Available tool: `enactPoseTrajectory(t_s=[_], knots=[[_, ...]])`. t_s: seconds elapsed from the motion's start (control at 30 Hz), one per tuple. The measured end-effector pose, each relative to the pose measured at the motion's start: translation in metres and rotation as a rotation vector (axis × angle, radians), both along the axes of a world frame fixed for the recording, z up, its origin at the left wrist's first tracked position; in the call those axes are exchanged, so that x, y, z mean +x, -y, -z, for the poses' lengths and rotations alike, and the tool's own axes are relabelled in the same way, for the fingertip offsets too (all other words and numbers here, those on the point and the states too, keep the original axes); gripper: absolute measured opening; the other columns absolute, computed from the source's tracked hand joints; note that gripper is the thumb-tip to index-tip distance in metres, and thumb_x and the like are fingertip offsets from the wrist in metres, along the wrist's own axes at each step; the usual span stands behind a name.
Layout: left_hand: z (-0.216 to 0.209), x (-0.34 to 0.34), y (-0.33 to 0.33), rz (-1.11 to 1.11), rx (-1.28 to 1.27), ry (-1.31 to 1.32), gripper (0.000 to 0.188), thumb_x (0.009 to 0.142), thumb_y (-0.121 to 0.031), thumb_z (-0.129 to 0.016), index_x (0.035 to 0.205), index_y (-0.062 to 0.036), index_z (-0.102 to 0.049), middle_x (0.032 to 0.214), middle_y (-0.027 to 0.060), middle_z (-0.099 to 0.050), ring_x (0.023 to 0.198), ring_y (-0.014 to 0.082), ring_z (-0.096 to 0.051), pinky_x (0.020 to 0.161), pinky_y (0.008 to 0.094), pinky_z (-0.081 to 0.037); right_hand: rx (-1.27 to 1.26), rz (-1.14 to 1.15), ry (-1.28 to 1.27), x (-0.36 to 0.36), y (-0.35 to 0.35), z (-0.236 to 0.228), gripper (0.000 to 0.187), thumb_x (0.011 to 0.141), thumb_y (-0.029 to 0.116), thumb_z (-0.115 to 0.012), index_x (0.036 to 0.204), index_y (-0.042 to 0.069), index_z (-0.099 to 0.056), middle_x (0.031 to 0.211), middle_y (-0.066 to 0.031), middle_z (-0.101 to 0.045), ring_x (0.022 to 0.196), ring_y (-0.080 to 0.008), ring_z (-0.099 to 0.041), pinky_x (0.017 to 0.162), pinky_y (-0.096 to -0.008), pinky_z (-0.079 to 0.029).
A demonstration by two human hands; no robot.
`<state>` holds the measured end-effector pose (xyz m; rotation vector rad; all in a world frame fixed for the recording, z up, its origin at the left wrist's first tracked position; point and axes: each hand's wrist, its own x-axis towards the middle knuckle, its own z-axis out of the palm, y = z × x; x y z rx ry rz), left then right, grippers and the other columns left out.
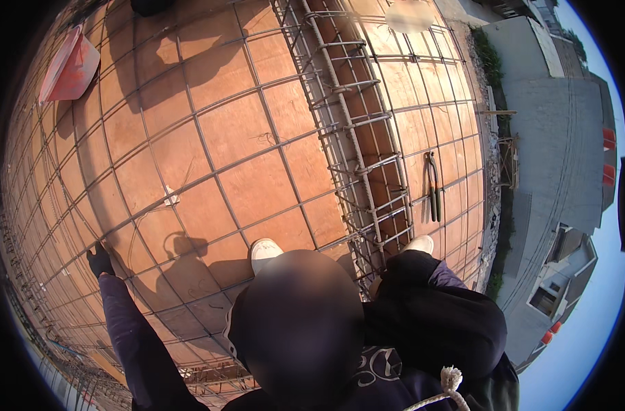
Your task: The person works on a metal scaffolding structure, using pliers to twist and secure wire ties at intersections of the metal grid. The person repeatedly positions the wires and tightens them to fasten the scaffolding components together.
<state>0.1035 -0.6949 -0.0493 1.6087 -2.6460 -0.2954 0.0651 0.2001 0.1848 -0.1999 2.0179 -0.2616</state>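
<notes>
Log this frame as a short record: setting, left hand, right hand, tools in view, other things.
setting: rebar grid over plywood formwork, buildings past the edge at right
left hand: dark glove, on or just above the grid at left; contact unclear
right hand: not visible; the sleeve is bent across the body
tools: pliers lying on the grid at right, untouched
other: rebar cage running up the middle; red sheet at upper left; white shoes on the formwork
</notes>
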Motion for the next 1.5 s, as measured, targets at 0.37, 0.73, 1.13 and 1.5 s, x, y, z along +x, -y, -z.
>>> enactPoseTrajectory(t_s=[0.37, 0.73, 1.13, 1.5], knots=[[0.011, -0.054, 0.032, 0.812, -0.342, 1.241, 0.034, 0.096, -0.031, -0.069, 0.118, -0.0059, -0.072, 0.122, 0.0178, -0.074, 0.107, 0.0346, -0.074, 0.088, 0.0473, -0.059, -0.066, 0.151, -0.021, 0.029, 0.003, -0.025, 0.031, 0.097, 0.034, -0.07, 0.108, 0.006, -0.072, 0.087, -0.0204, -0.073, 0.087, -0.0397, -0.074, 0.08, -0.0482, -0.058], [-0.086, 0.041, -0.077, -0.518, 0.856, -0.362, 0.07, 0.107, -0.045, -0.055, 0.158, -0.0001, -0.039, 0.115, 0.0066, -0.064, 0.089, 0.0162, -0.057, 0.103, 0.0441, -0.046, -0.251, 0.102, -0.005, 0.023, 0.017, -0.018, 0.032, 0.096, 0.036, -0.07, 0.108, 0.007, -0.072, 0.086, -0.0213, -0.072, 0.086, -0.0403, -0.073, 0.08, -0.0501, -0.057], [-0.199, 0.313, -0.327, -0.809, 0.738, -0.297, 0.058, 0.099, -0.064, -0.065, 0.072, -0.0128, -0.057, 0.064, 0.0002, -0.044, 0.055, 0.0178, -0.042, 0.058, 0.0375, -0.042, -0.499, 0.057, 0.138, -0.01, 0.009, 0.0, 0.039, 0.1, 0.041, -0.064, 0.109, 0.004, -0.065, 0.089, -0.023, -0.072, 0.089, -0.0423, -0.073, 0.079, -0.0508, -0.057], [-0.273, 0.157, -0.414, 0.044, 0.402, 0.379, 0.052, 0.094, -0.058, -0.071, 0.09, -0.0068, -0.067, 0.077, 0.004, -0.059, 0.067, 0.0214, -0.057, 0.066, 0.0372, -0.05, -1.059, 0.378, -0.198, -0.088, 0.042, 0.055, 0.042, 0.103, 0.044, -0.059, 0.118, 0.004, -0.064, 0.107, -0.0205, -0.071, 0.099, -0.0417, -0.071, 0.083, -0.051, -0.055]])
